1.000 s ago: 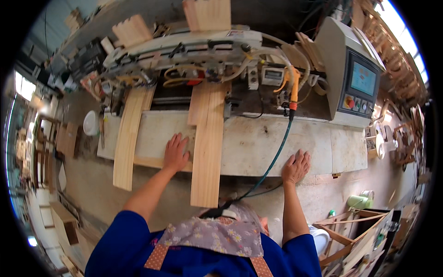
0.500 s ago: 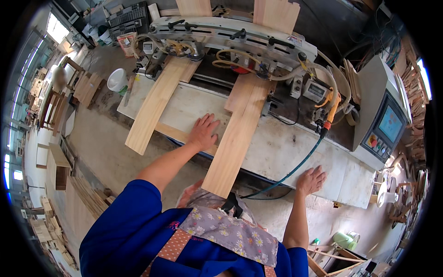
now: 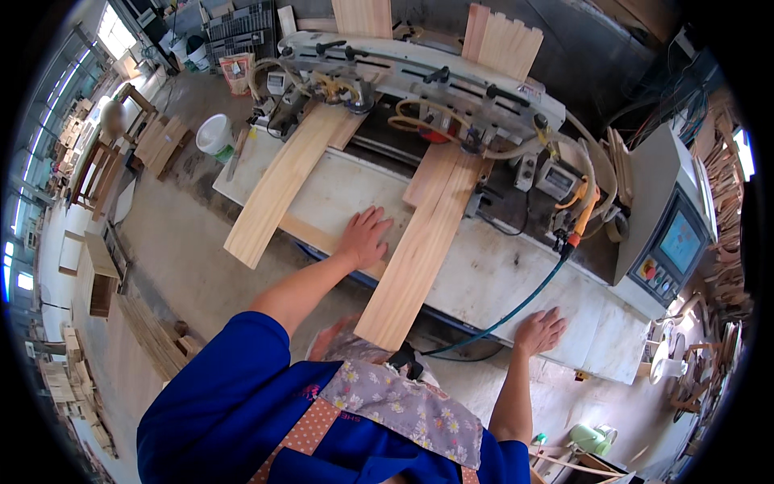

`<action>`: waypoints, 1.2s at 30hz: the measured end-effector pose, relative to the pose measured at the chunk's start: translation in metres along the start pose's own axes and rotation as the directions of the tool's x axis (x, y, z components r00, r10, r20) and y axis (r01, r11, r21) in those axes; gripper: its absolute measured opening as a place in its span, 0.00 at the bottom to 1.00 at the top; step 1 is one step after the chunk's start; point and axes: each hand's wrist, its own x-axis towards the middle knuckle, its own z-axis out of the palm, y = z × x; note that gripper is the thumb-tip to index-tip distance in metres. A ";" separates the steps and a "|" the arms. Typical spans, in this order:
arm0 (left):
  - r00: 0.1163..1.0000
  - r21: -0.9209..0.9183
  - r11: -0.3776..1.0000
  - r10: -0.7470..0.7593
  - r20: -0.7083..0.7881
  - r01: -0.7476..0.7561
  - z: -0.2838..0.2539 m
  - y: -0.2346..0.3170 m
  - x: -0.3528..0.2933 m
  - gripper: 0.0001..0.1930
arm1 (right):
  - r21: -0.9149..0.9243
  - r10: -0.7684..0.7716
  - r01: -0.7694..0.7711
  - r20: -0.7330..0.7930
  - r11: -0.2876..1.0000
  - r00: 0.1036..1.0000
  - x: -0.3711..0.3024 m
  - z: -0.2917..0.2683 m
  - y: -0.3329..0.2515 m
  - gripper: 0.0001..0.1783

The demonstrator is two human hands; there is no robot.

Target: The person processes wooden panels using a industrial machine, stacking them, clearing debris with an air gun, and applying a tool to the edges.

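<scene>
My left hand [image 3: 364, 239] rests open, fingers spread, on the white machine table [image 3: 347, 181] between two long wooden boards. The left board [image 3: 278, 189] and the right board [image 3: 417, 258] run from under the machine's clamping beam [image 3: 427, 77] out past the table's front edge. A narrow wooden strip [image 3: 310, 232] lies along that edge beside my left hand. My right hand [image 3: 539, 331] lies open on the table's right part, near a teal air hose [image 3: 516, 310]. Neither hand holds anything.
A control panel with a lit screen [image 3: 681, 242] stands at the right. An orange-handled air gun [image 3: 582, 222] hangs by the beam. On the left are a white bucket [image 3: 215, 137] and stacked boards [image 3: 161, 145]. More boards [image 3: 506, 42] stick out behind the machine.
The view has shifted slightly, so the machine sits a little lower and to the right. Both hands stay resting on the table, and the boards look unmoved.
</scene>
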 end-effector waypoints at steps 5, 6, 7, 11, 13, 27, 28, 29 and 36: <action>1.000 -0.009 1.000 0.010 0.005 -0.010 0.003 -0.003 -0.001 0.30 | 0.051 -0.011 0.012 -0.016 0.999 1.000 -0.003 -0.003 0.001 0.27; 1.000 -0.009 1.000 0.014 0.021 -0.013 0.004 -0.004 -0.001 0.30 | 0.034 -0.005 0.006 -0.012 0.999 1.000 -0.004 -0.003 0.000 0.27; 0.999 0.001 1.000 0.008 0.033 -0.008 0.004 -0.005 -0.001 0.30 | 0.017 0.002 -0.002 -0.014 1.000 1.000 -0.005 -0.004 0.000 0.27; 0.997 -0.009 0.999 -0.034 0.068 0.034 0.003 -0.005 -0.003 0.30 | 0.034 0.008 -0.007 -0.027 0.999 1.000 -0.008 -0.007 -0.003 0.27; 0.999 0.005 1.000 -0.010 0.050 0.010 0.002 -0.006 -0.005 0.30 | 0.008 0.019 -0.019 -0.007 1.000 1.000 -0.008 -0.008 -0.004 0.27; 1.000 -0.011 1.000 0.005 0.008 -0.005 0.003 -0.007 -0.007 0.30 | 0.058 -0.011 0.013 -0.031 0.998 0.999 -0.011 -0.002 0.001 0.27; 1.000 -0.013 1.000 0.010 0.003 -0.010 0.003 -0.006 -0.007 0.29 | 0.013 0.013 -0.012 -0.029 1.000 0.999 -0.010 0.000 0.002 0.27; 1.000 0.015 1.000 -0.008 0.024 0.007 0.002 -0.007 -0.006 0.29 | 0.003 0.007 -0.007 -0.054 1.000 0.999 -0.008 0.002 0.003 0.27; 0.996 -0.067 0.997 0.025 -0.086 -0.031 0.006 -0.010 -0.011 0.29 | 0.022 -0.031 0.034 -0.114 0.999 0.993 -0.008 0.007 0.001 0.24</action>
